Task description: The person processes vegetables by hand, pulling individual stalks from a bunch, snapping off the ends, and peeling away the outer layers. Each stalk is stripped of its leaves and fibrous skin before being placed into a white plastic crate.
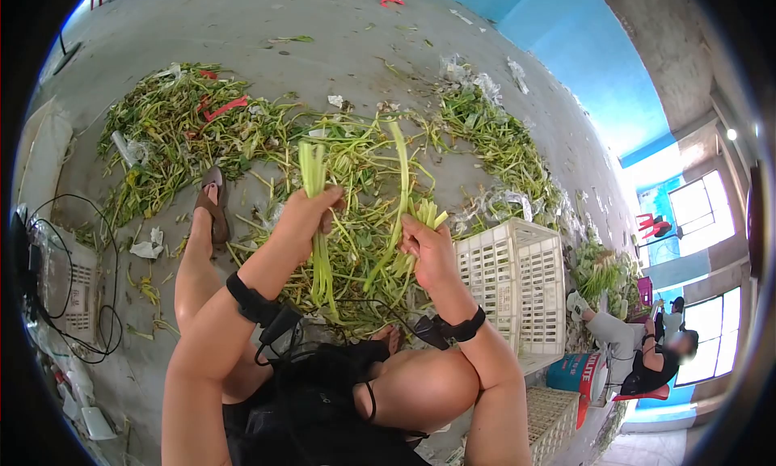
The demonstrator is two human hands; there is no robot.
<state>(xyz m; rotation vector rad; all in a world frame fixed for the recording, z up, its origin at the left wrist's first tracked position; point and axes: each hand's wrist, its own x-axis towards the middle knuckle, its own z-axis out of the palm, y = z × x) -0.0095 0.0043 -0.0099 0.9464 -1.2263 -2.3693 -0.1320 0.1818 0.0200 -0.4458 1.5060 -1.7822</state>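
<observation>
My left hand (pixel 304 217) is closed around a small bunch of pale green celery stalks (pixel 313 165), their ends sticking out above and below the fist. To the right, my right hand (pixel 431 254) grips a long celery stalk (pixel 402 171) that reaches up past the fingers. Short stalk ends also show at that hand's fingertips; whether they are held too is hard to tell. Beneath both hands spreads a heap of loose celery stalks and leaves (pixel 364 191) on the grey floor. The two hands are apart.
White plastic crates (pixel 517 284) stand right of my right hand, with a bucket (pixel 570 372) beyond. More trimmings (pixel 174 118) lie at the left. Black cables (pixel 109 324) hang over a crate at the left edge. Another person (pixel 647 361) sits at the far right.
</observation>
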